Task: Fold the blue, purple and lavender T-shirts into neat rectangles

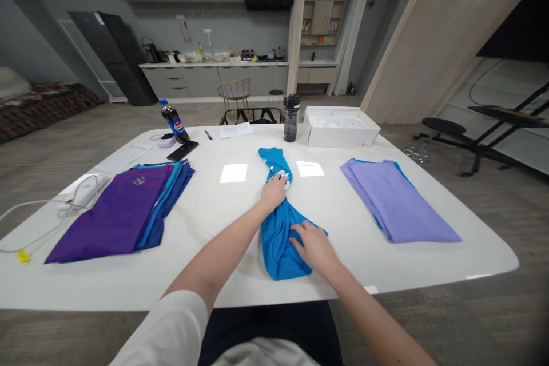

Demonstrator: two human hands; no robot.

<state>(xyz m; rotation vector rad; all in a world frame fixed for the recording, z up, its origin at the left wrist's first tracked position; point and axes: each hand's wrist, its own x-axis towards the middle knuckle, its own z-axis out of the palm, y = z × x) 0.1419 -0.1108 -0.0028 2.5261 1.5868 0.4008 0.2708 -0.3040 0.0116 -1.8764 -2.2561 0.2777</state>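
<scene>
A bright blue garment with a white print lies crumpled lengthwise on the white table, narrow at its middle and wider at the near end. My left hand is closed on the narrow part, beside the white print, and the cloth gathers under its fingers. My right hand rests on the near right part of the same garment, thumb and fingers apart. The underside of the cloth is hidden.
Left of me lies a stack of folded purple and blue garments; a folded lavender garment is at the right. Farther back stand a cola bottle, phone, dark water bottle and white box. Cables trail at far left.
</scene>
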